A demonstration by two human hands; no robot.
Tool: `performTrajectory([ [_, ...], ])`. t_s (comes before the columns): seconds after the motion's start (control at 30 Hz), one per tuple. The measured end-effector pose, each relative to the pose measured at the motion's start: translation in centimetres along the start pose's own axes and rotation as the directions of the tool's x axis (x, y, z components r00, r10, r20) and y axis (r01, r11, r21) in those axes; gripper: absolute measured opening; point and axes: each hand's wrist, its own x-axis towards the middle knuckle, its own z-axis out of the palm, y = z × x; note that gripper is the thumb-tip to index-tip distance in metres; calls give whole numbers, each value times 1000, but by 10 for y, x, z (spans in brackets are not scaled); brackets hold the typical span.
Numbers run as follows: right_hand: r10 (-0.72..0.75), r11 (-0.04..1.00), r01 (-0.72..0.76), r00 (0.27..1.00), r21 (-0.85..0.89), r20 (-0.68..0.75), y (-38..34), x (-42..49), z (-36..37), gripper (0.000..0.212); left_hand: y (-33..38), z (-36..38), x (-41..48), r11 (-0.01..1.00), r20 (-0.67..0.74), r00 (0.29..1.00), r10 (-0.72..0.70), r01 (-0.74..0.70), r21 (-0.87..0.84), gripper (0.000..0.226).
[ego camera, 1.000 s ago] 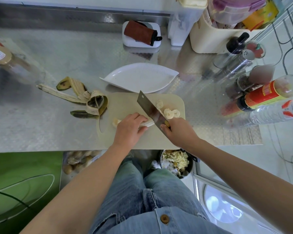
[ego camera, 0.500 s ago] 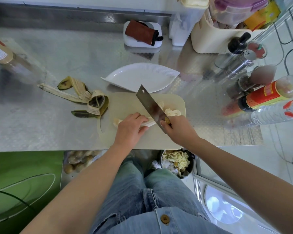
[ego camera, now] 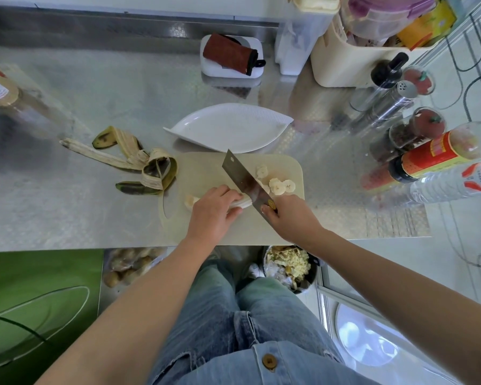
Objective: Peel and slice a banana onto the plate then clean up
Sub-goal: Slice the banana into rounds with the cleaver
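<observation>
A peeled banana (ego camera: pixel 190 202) lies across a beige cutting board (ego camera: pixel 206 168). My left hand (ego camera: pixel 214 211) holds it down, fingers curled over its middle. In my right hand (ego camera: pixel 290 216) is the handle of a cleaver (ego camera: pixel 243 180), whose blade stands on the banana just right of my left fingers. Several cut slices (ego camera: pixel 279 186) lie on the board to the right of the blade. A white leaf-shaped plate (ego camera: pixel 228 127) with nothing on it sits just behind the board. The banana peel (ego camera: pixel 135 162) lies spread on the steel counter to the left.
Sauce bottles (ego camera: pixel 433 158), shakers (ego camera: pixel 392 98) and a cream bin (ego camera: pixel 342 59) crowd the counter's right side. A white box with a brown pouch (ego camera: pixel 231 56) stands at the back. Below the counter edge sits a bin of scraps (ego camera: pixel 289 266). A bottle (ego camera: pixel 0 87) stands far left.
The cleaver rose and came down again on the banana a little further left. Another slice lies with the others on the right. My left hand has barely moved.
</observation>
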Motion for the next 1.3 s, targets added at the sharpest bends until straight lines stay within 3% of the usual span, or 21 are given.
performTrajectory([
  [0.4, -13, 996, 16, 999, 84, -34, -3, 5, -7, 46, -2, -1, -1, 1000, -12, 1000, 3, -3, -14, 29],
  [0.63, -30, 999, 30, 1000, -10, 3, 0, 0, -18, 46, -3, -1, -1, 1000, -14, 1000, 13, -14, -16, 29],
  [0.97, -3, 1000, 3, 1000, 0, 26, -2, -3, -7, 39, -3, 1, -1, 1000, -9, 1000, 10, -10, -15, 29],
  [1.17, 12, 999, -11, 1000, 35, -17, -6, 2, 7, 47, -3, 0, 0, 1000, -18, 1000, -9, 9, -19, 27],
  [1.3, 27, 999, -27, 1000, 48, -1, -8, 6, 11, 39, -4, 0, 0, 1000, -3, 1000, -3, 3, -22, 27],
])
